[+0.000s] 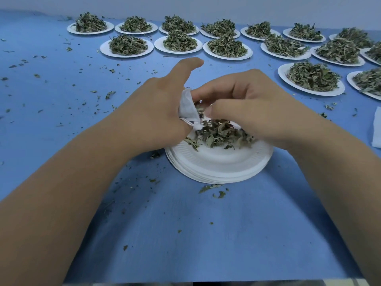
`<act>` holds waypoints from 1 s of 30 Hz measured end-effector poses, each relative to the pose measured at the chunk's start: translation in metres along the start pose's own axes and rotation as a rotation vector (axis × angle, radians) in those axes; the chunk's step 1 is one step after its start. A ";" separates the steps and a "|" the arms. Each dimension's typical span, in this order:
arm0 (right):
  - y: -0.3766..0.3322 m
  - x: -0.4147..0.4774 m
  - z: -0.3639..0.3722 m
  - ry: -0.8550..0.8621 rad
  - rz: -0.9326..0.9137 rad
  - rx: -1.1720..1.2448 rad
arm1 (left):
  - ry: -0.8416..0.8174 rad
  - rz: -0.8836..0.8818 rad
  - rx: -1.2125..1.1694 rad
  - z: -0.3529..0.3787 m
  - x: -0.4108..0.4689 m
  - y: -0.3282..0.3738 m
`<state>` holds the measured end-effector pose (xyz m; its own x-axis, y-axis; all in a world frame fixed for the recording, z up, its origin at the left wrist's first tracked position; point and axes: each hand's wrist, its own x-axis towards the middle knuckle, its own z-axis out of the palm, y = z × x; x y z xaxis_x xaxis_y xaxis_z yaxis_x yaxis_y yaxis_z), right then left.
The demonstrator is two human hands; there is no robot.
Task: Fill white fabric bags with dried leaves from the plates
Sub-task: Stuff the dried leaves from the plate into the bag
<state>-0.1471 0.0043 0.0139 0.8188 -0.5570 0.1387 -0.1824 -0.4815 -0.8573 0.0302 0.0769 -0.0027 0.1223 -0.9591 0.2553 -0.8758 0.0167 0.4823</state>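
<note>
Fifteen white paper plates (104,48) in rows along the tabletop's far edge and far right corner, each heaped with crinkled grey-green leaves, the rightmost cut off by the frame. Near the middle of the smooth blue tabletop (185,234), one stack of round plates (218,168) with fluted rims, topped by a loose mound of dried leaves (222,135). Over the stack's far left rim, one small white fabric bag (188,106), soft and crumpled, gripped in the left hand (158,112), with a thin drawstring (188,121) below. Right hand (257,108) curled, fingertips at the bag's mouth; pinching leaves or fabric, cannot tell. One white cloth piece (376,129) at the right edge. Leaf crumbs (212,187) scattered across the tabletop.
</note>
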 end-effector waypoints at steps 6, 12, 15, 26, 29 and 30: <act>-0.007 0.000 0.006 -0.127 -0.015 -0.083 | 0.006 -0.002 -0.051 0.002 0.000 0.000; -0.002 -0.003 0.000 0.116 -0.051 -0.080 | 0.056 0.014 -0.083 0.001 0.002 -0.006; -0.005 -0.004 0.007 0.003 -0.060 -0.158 | 0.053 0.053 -0.100 0.002 0.001 -0.006; -0.001 -0.002 0.008 -0.043 -0.080 -0.172 | 0.053 0.037 -0.166 0.002 0.002 -0.008; 0.002 -0.001 0.004 0.106 -0.092 -0.134 | 0.068 0.022 -0.185 0.001 0.002 -0.009; 0.004 -0.001 0.002 0.176 -0.097 -0.120 | 0.075 0.019 -0.188 0.000 0.002 -0.009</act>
<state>-0.1472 0.0040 0.0096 0.7302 -0.6082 0.3112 -0.1793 -0.6101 -0.7717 0.0388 0.0746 -0.0064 0.1474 -0.9345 0.3240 -0.7762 0.0937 0.6234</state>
